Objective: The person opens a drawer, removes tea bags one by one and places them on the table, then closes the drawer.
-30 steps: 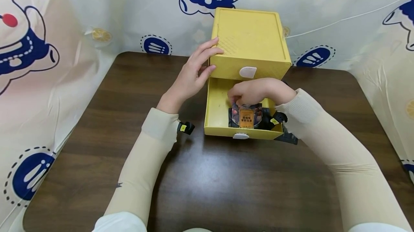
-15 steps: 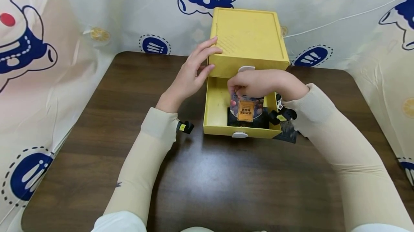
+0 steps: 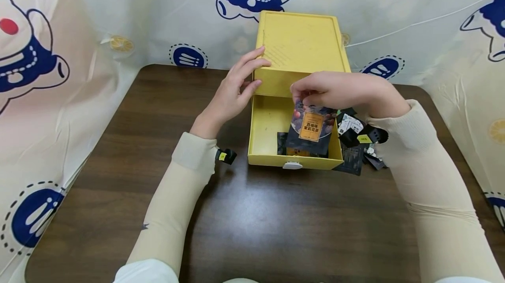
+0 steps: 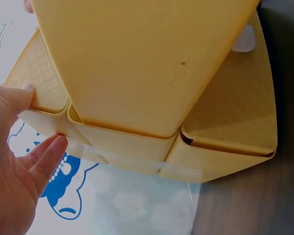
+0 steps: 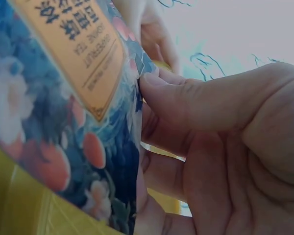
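Note:
In the head view my right hand [image 3: 347, 92] pinches the top edge of a dark tea sachet [image 3: 311, 127] with an orange label, above the pulled-out yellow drawer [image 3: 263, 131]. The right wrist view shows the thumb [image 5: 181, 98] against the edge of the floral-printed sachet [image 5: 98, 161]. At least one more dark sachet [image 3: 282, 142] lies in the drawer under it. My left hand [image 3: 232, 94] rests on the left front corner of the yellow drawer box [image 3: 304, 41], fingers extended over its top. In the left wrist view the pulled-out drawer [image 4: 137, 63] juts from the middle tier.
Several dark packets [image 3: 351, 160] lie on the brown table [image 3: 252, 221], right of the drawer. The box stands at the table's back, close to a printed curtain [image 3: 177, 6]. A white tab [image 3: 293, 165] sits on the drawer front.
My right hand has risen and moved right, lifting the tea sachet partly clear of the drawer and uncovering another one below. The left hand stays on the box.

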The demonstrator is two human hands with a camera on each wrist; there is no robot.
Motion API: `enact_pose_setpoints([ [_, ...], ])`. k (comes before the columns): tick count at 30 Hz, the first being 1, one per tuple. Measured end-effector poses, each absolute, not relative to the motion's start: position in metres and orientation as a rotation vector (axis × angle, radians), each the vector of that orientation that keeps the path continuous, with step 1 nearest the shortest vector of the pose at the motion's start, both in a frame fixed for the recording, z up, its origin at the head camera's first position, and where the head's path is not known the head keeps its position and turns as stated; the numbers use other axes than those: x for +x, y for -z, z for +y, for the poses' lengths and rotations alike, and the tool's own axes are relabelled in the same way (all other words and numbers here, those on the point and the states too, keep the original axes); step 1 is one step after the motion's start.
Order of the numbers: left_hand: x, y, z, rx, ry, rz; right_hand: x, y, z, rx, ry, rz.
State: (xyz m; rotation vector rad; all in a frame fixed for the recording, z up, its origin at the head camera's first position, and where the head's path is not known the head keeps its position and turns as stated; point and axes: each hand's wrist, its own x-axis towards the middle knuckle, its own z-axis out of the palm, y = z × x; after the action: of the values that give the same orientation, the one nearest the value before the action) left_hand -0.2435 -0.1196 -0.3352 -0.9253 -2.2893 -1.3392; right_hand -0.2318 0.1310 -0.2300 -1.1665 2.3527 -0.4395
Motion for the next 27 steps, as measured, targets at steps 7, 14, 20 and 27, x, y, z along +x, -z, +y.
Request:
enact_pose_setpoints([
  [7, -0.244, 0.336, -0.12, -0.934, 1.331, -2.278, -0.231, 0.221, 0.164, -1.127, 0.467, 2.434],
  [14, -0.245, 0.335, -0.12, -0.937, 1.343, -2.282, -0.231, 0.231, 0.209, -0.999, 0.487, 2.51],
  [20, -0.245, 0.335, -0.12, -0.94, 1.341, -2.281, -0.234, 0.247, 0.251, -0.925, 0.526, 2.564],
  [27, -0.245, 0.335, -0.12, -0.94, 1.355, -2.278, -0.247, 0.285, 0.278, -0.737, 0.582, 2.662],
])
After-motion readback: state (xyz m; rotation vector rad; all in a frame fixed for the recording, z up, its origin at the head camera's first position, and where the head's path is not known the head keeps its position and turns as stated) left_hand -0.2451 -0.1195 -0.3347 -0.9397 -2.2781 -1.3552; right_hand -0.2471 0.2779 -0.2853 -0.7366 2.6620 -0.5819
